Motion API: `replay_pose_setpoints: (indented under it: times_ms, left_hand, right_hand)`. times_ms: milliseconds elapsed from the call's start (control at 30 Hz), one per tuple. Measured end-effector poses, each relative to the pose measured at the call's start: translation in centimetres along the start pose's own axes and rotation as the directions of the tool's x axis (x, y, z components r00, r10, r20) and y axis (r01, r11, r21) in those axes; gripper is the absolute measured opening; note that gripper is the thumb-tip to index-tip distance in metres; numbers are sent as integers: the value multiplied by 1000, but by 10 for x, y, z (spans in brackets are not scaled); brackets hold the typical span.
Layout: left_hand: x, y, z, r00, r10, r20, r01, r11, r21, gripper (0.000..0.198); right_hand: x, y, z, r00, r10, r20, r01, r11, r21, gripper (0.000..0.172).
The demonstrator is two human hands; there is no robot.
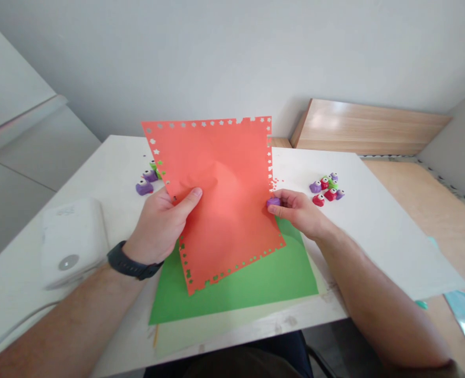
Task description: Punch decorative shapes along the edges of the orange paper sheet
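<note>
- Holding up an orange star-edged paper sheet (226, 194), the left hand (159, 226) pinches it closed between thumb and fingers
- Right hand (299, 211) grips a purple craft punch (274, 202) at the sheet's edge
- Green paper (256, 283) lies beneath

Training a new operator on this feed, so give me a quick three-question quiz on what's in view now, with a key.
1. Multiple choice: what does the right hand hold against the edge of the orange-red paper sheet?
A) a small purple craft punch
B) a pair of steel scissors
C) a roll of clear tape

2. True or false: the left hand has a black wristband on its wrist.

3. Fill in the colour: the rectangular ___ paper sheet lies beneath the raised orange-red paper sheet.

Key: 1 A; 2 true; 3 green.
</note>
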State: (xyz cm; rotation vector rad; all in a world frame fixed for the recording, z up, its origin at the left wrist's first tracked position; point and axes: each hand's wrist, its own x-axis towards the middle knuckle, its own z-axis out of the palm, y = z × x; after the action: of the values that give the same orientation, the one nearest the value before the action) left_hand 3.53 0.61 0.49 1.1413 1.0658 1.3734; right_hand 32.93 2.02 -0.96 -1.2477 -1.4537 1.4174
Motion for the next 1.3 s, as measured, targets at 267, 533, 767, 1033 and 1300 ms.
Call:
replay_pose_setpoints:
  times_ms: [267,533,767,1033,1300]
  left_hand:
    - [0,1,0,1000,-19,-8,19,999,27,44]
    - [1,0,-1,998,47,-31,-47,999,-2,45]
    - [1,1,0,1000,2,-12,-2,1000,-16,45]
    - [-1,3,2,1000,-16,-9,16,1000,-7,45]
    - [-1,4,3,999,-16,-28,16,1000,2,42]
  right_hand:
    - [1,-3,1,1000,7,-3,-7,1000,27,32]
    - [-2,-4,-3,999,19,28,-19,1000,21,31]
    - [-2,-4,-3,999,14,53,-15,1000,19,29]
    - [-3,-4,-1,999,4,51,-5,1000,26,30]
    - [-1,0,0,998,-11,61,12,1000,-22,30]
